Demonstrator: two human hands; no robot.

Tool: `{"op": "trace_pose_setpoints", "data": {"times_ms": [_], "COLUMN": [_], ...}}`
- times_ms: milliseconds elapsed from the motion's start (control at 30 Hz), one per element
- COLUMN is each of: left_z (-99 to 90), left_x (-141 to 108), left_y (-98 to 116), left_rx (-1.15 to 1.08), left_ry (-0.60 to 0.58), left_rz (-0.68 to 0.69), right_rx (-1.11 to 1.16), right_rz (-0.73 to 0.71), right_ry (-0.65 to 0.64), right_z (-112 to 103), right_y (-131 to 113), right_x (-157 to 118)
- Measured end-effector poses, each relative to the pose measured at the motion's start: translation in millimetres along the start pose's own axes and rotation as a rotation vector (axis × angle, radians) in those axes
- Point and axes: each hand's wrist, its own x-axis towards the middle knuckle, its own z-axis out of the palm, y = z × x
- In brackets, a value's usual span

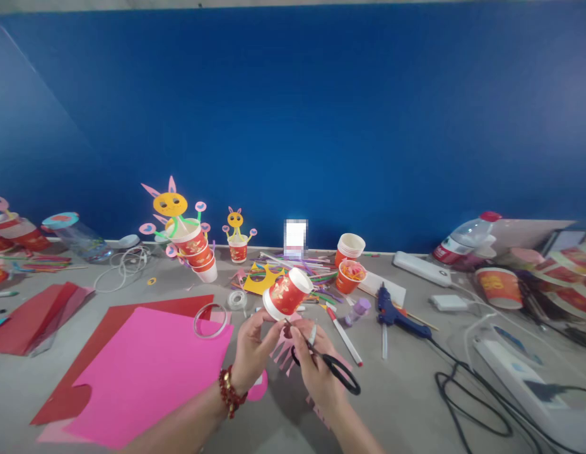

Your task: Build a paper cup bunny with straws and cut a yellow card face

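Note:
A red-and-gold paper cup (289,294) is tilted just beyond my fingertips, its wide white rim close to my left hand (255,347). Whether that hand supports the cup, I cannot tell. The left thumb and fingers are pinched together, meeting the fingertips of my right hand (316,362) around a small dark piece (287,328) too small to name. My right hand is closed around black-handled scissors (347,376), their handle loops pointing down to the right. Beneath the hands lies pink paper cut into a fringe (286,359).
Pink paper (155,372) and a tape roll (211,320) lie left. Yellow-faced cup figures (188,239) stand behind. On the right are a red marker (344,335), a purple-capped glue stick (357,311), a blue glue gun (399,315) with its cord, and a power strip (520,378).

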Motion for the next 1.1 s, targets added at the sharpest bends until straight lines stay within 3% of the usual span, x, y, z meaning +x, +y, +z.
{"op": "trace_pose_setpoints", "data": {"times_ms": [167, 400, 567, 767, 1000, 1100], "left_z": [8.6, 9.6, 12.6, 16.9, 16.0, 13.5], "left_x": [-2.1, 4.7, 5.8, -0.8, -3.2, -0.6], "left_y": [5.4, 12.1, 11.4, 4.0, -5.8, -4.0], "left_rx": [-0.316, -0.626, -0.729, -0.76, -0.752, -0.655], "left_ry": [0.005, -0.01, -0.043, -0.053, -0.069, -0.102], "left_rz": [-0.206, -0.405, -0.441, -0.437, -0.446, -0.424], "right_rx": [0.063, -0.009, -0.006, 0.134, 0.196, 0.154], "right_rz": [0.106, -0.005, 0.002, 0.193, 0.232, 0.157], "right_ry": [0.056, 0.011, 0.08, 0.12, 0.158, 0.094], "right_z": [5.1, 3.3, 3.8, 7.5, 7.4, 1.3], "right_y": [2.6, 0.4, 3.9, 1.7, -0.6, -2.0], "right_x": [-4.5, -4.1, -6.1, -6.6, -3.1, 0.7]}}
